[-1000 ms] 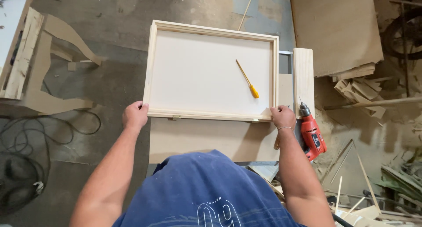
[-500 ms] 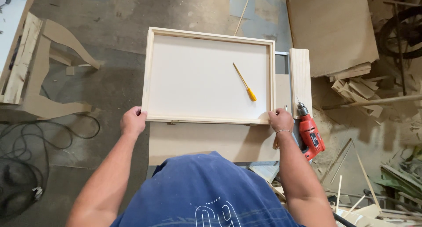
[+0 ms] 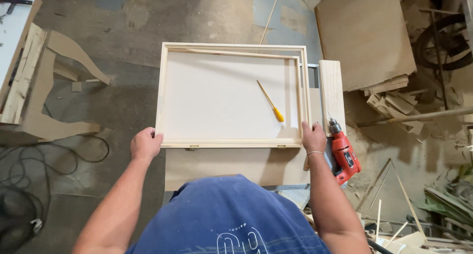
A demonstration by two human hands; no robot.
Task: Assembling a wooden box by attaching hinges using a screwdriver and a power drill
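Concrete floor (image 3: 123, 17), grey and stained, fills most of the head view, with pale wooden furniture parts (image 3: 44, 86) lying on it to the left, a black cable (image 3: 59, 160) looping below them, and a large brown fibreboard sheet (image 3: 367, 35) with a heap of wood offcuts (image 3: 394, 99) to the right. At the centre stands a small desk with a light brown board top (image 3: 231, 165); a pale wooden plank (image 3: 331, 94) lies along its right edge.

On the desk rests a rectangular pale wooden frame with a white panel inside (image 3: 217, 96), and a second, thinner wooden frame (image 3: 305, 67) sits around its far and right sides. The framed panel covers most of the desk and overhangs it to the left and beyond.

The person's left hand (image 3: 146, 144) has its grip closed over the near left corner of the framed panel, fingers curled onto the rail. The right hand (image 3: 313, 138), with a thin bracelet at the wrist, has its grip closed over the near right corner, fingers laid on the outer frame's edge.

A red electric drill (image 3: 344, 154) lies on the desk just beside the right wrist, its chuck pointing away. A slim screwdriver with a yellow handle (image 3: 271, 102) lies tilted on the white panel, toward the right side, well apart from both hands.
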